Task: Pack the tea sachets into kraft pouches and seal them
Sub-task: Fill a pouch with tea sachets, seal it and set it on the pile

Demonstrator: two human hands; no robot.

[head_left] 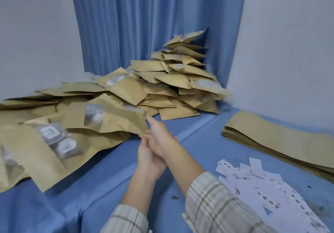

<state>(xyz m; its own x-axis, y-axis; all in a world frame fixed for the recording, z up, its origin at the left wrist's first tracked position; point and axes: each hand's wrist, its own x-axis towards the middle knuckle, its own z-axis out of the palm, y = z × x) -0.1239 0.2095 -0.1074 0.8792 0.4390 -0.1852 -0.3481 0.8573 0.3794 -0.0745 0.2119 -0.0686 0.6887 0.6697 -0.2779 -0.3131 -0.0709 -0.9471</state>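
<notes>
Holding one kraft pouch [115,118] by its right edge, I pinch it with right hand [159,136] and left hand [150,158]; the filled-pouch pile [173,80] lies just beyond, its long axis leftward.

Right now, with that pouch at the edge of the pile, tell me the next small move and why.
Probably let go of the pouch onto the pile of filled pouches: both hands are at its right edge, stretched over the blue cloth. Then reach right, where the flat stack of empty pouches and the white sachets lie.
</notes>
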